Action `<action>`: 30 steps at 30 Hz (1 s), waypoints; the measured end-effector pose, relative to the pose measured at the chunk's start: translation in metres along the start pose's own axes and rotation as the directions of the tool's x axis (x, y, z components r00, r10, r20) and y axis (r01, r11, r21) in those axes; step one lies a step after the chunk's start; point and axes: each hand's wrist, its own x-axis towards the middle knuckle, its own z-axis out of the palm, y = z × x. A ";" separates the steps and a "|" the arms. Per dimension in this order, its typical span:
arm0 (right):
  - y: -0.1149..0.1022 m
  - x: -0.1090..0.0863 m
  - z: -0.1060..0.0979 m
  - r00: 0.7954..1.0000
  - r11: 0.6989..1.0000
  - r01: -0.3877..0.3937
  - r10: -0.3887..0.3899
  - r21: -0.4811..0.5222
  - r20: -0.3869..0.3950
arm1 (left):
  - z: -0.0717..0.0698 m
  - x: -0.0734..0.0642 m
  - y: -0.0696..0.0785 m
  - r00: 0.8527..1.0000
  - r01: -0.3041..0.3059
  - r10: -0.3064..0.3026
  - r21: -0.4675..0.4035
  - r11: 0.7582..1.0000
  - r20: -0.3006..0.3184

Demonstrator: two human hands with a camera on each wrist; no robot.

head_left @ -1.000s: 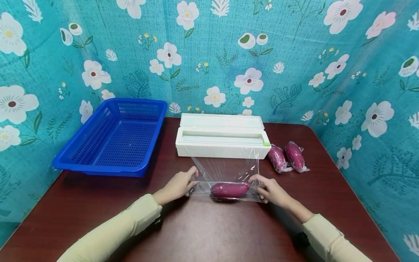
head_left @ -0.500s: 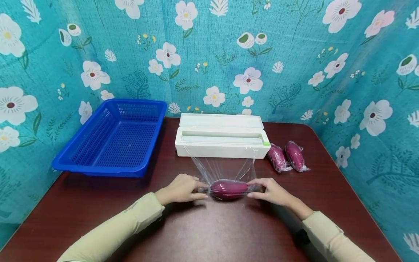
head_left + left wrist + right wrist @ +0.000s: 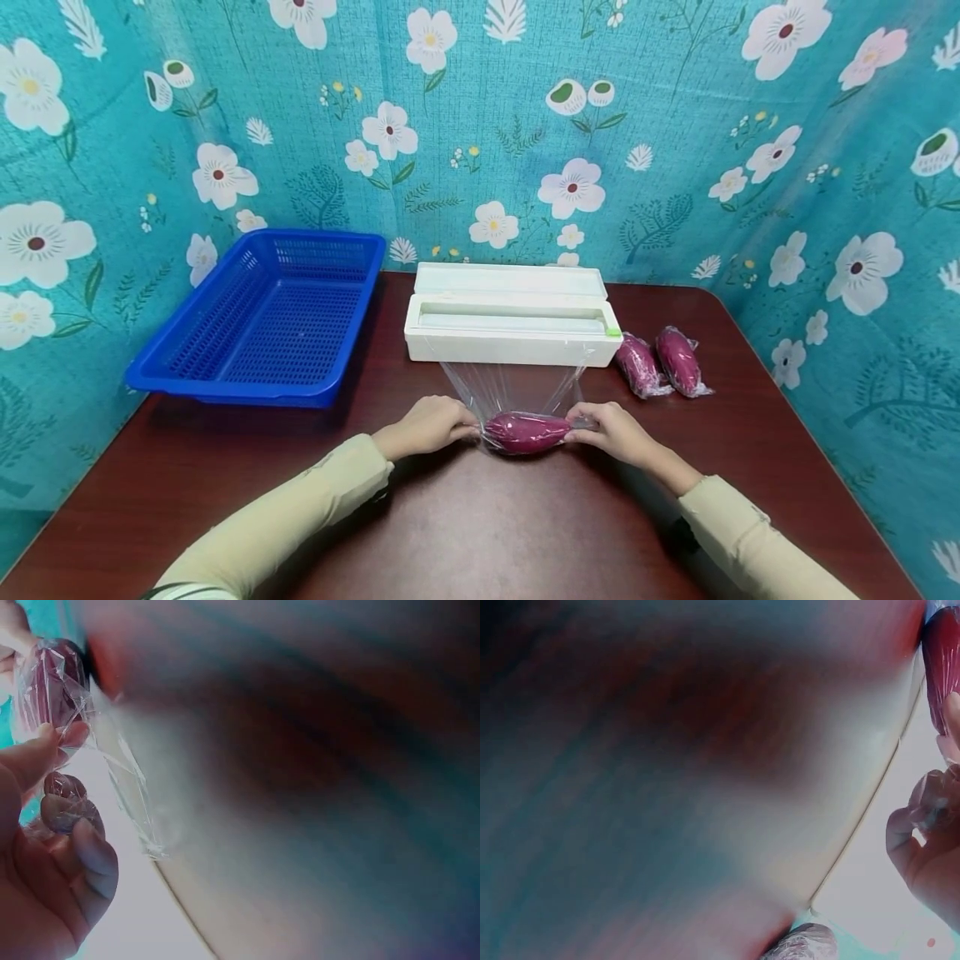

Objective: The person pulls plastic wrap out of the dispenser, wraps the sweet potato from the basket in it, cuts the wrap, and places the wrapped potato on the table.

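Observation:
An oblong purple vegetable (image 3: pixel 527 432), which looks like a sweet potato, lies at the table's middle inside cling film (image 3: pixel 517 388). The film stretches back from it to a white cling film dispenser (image 3: pixel 513 344) whose lid stands open. My left hand (image 3: pixel 432 425) pinches the gathered film at the vegetable's left end. At its right end my right hand (image 3: pixel 615 431) pinches the film between thumb and fingers. In the left wrist view, clear film covers the vegetable (image 3: pixel 49 686) and clings about the lower fingers (image 3: pixel 94 851). Only part of the right hand (image 3: pixel 934 840) shows in the right wrist view.
Two film-wrapped purple vegetables (image 3: pixel 639 365) lie right of the dispenser, close together. A blue plastic basket (image 3: pixel 330 390) stands at the back left. A flowered teal curtain (image 3: pixel 480 133) hangs behind the dark red table (image 3: pixel 487 533).
Both hands have moved inward along the film to the vegetable's ends. The film, spread wide at first, is now bunched at each end and drawn close round the vegetable.

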 end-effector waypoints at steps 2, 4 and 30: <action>0.000 0.001 0.001 1.000 0.999 0.008 -0.009 -0.033 -0.014 | 0.000 0.003 -0.001 0.998 0.052 -0.050 -0.061 0.997 0.035; 0.000 0.002 0.001 0.999 0.999 0.012 -0.014 -0.050 -0.037 | 0.001 0.005 -0.003 0.991 0.117 -0.106 -0.137 0.984 0.085; 0.001 0.020 0.003 0.990 0.992 0.126 -0.125 0.017 -0.059 | 0.004 0.034 -0.008 0.894 0.433 -0.381 -0.234 0.871 0.236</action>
